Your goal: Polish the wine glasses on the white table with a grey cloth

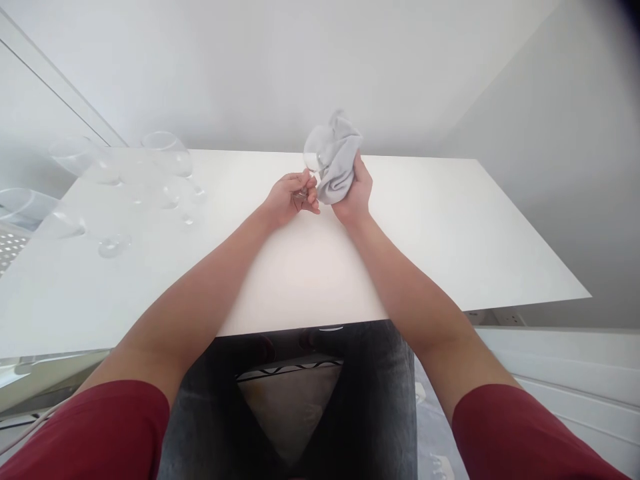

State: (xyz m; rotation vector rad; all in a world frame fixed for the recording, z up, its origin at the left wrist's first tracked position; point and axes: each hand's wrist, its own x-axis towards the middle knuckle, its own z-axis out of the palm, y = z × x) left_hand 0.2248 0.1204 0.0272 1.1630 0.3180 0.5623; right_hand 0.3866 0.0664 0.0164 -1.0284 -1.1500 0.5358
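A clear wine glass [315, 148] is held above the far middle of the white table [300, 273]. My left hand [294, 195] closes its fingers round the lower part of the glass, where the stem and foot are mostly hidden. In my right hand [357, 190] is a bunched light grey cloth [343, 160], pressed against the right side of the glass bowl. The cloth covers part of the bowl, and the fingers of my right hand are largely behind it.
On the left of the table stand several clear glasses, among them a stemmed glass [167, 157] at the back and another wine glass [45, 217] near the left edge. A wall [260, 73] rises behind the table. White drawers [565, 373] are at the lower right.
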